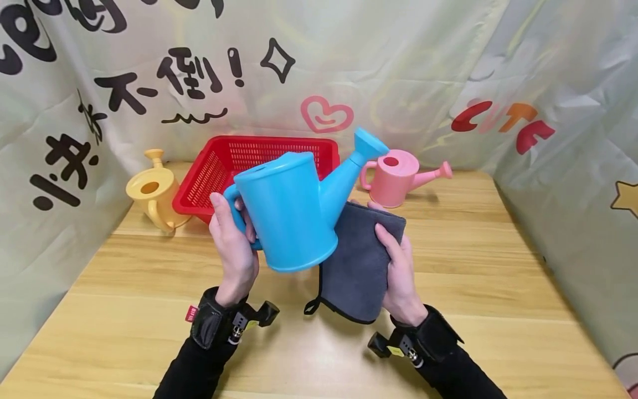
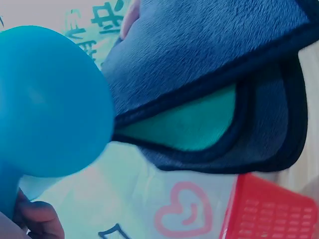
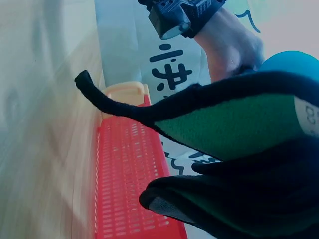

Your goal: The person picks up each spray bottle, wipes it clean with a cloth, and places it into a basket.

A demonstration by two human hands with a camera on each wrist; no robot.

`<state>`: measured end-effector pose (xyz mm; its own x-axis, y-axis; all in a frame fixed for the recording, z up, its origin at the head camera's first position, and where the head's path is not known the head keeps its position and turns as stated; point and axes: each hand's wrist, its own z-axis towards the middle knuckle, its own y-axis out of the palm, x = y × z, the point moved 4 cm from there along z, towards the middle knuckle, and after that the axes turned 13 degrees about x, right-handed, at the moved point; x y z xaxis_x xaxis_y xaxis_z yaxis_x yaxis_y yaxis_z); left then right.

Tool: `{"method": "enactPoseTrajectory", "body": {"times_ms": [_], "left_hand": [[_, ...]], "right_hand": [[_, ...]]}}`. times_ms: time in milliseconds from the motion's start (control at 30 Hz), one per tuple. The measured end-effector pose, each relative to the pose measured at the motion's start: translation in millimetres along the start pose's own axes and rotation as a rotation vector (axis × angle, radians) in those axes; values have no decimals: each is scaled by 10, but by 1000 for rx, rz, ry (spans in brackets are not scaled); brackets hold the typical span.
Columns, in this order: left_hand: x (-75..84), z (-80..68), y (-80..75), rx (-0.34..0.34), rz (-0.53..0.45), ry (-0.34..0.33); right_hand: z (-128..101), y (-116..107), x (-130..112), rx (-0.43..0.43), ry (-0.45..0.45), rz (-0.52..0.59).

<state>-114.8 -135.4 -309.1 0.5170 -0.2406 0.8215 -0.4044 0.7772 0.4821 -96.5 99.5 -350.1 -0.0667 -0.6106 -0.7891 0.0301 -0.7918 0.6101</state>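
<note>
My left hand (image 1: 235, 238) grips the handle of a blue watering can (image 1: 294, 216), holding it up above the table with its spout toward the upper right. A folded dark grey cloth (image 1: 356, 260) is in my right hand (image 1: 399, 266), thumb on its near face, right beside the can's body. In the left wrist view the can's round base (image 2: 50, 99) is close to the cloth (image 2: 199, 55), whose folds show a green side. The right wrist view shows the cloth's black edging and hanging loop (image 3: 87, 87).
Behind the can stands a red perforated basket (image 1: 199, 188) on the wooden table (image 1: 299, 354). A yellow watering can (image 1: 154, 194) is at its left, a pink one (image 1: 394, 180) at its right. Printed fabric (image 1: 399, 66) hangs around the table's back and sides.
</note>
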Motion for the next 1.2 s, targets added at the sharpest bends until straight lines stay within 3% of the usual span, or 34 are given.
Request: {"method": "enactPoseTrajectory", "body": {"times_ms": [167, 300, 533, 800, 933, 1200], "left_hand": [[38, 79, -21, 5, -23, 11], [47, 151, -51, 0, 28, 29], [13, 423, -120, -30, 233, 61], [-163, 775, -277, -71, 601, 222], [-265, 877, -362, -93, 695, 195], [-469, 980, -405, -214, 824, 151]], "right_hand": [[33, -36, -26, 19, -22, -7], [50, -93, -39, 81, -20, -21], [71, -170, -90, 142, -26, -55], [87, -188, -116, 146, -53, -71], [96, -187, -116, 150, -56, -78], [104, -203, -129, 147, -63, -91]]}}
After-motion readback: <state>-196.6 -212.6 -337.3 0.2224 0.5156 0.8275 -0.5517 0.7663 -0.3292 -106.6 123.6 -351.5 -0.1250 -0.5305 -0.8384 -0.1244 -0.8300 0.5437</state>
